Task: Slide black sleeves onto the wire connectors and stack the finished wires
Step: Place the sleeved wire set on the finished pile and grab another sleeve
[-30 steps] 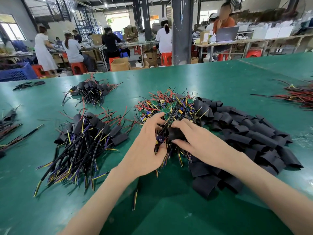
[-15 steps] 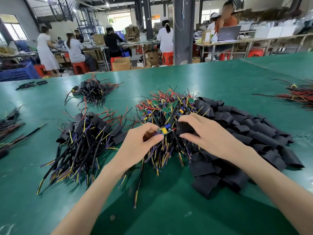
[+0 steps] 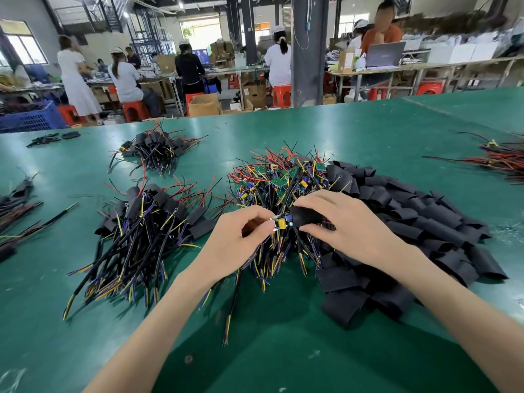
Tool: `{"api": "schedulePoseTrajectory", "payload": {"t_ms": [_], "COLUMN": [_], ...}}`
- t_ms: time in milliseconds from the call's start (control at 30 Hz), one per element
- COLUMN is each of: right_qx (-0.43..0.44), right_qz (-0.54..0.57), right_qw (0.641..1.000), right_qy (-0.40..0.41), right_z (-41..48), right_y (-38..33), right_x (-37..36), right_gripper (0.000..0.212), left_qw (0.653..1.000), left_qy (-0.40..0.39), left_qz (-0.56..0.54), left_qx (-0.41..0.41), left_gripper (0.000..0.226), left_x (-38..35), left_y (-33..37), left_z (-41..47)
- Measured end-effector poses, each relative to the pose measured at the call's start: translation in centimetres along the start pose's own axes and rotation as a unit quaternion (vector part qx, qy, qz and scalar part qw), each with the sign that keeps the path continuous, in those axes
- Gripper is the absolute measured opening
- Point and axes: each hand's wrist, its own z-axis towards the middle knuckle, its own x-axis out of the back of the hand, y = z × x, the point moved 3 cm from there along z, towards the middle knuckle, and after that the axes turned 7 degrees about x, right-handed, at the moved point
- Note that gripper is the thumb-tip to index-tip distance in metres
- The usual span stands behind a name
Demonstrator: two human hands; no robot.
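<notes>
My left hand [image 3: 241, 242] pinches a small connector board [image 3: 282, 222] with a yellow part; its wire hangs down over the table. My right hand [image 3: 346, 225] pinches a black sleeve [image 3: 306, 215] whose mouth meets the end of that board. Behind the hands lies a heap of unsleeved wires with green boards [image 3: 283, 180]. A wide pile of loose black sleeves [image 3: 419, 219] spreads to the right. A stack of sleeved wires [image 3: 141, 231] lies to the left.
A second, smaller stack of sleeved wires [image 3: 153, 150] sits farther back left. More wires lie at the left edge [image 3: 17, 202] and far right [image 3: 504, 160]. The green table [image 3: 255, 350] extends toward me. People work at benches beyond the table.
My left hand lifted one connector board out of the heap. My right hand brought a black sleeve up to it, and the sleeve's mouth now meets the board's end.
</notes>
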Motion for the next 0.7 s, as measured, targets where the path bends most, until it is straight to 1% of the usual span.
{"api": "schedulePoseTrajectory", "payload": {"t_ms": [167,467,600,700], "right_qx": [0.008,-0.019,0.003,0.030], "right_qz": [0.050,0.156,0.134,0.052], "right_qw": [0.999,0.988,0.991,0.997], "right_qy": [0.018,0.001,0.012,0.045], "right_z": [0.0,0.1,0.2,0.1], "right_y": [0.0,0.0,-0.6,-1.1], "right_x": [-0.2,-0.1,-0.2,-0.3], "right_gripper": [0.037,0.036,0.036,0.036], "left_qw": [1.000,0.998,0.999,0.999], "left_qy": [0.023,0.031,0.032,0.047], "left_qz": [0.004,0.053,0.027,-0.006], "left_qx": [0.000,-0.024,-0.003,0.016], "left_gripper": [0.009,0.006,0.006,0.010], "left_x": [0.2,-0.1,-0.2,-0.2], "left_y": [0.2,0.3,0.1,0.1], "left_z": [0.1,0.0,0.0,0.0]}}
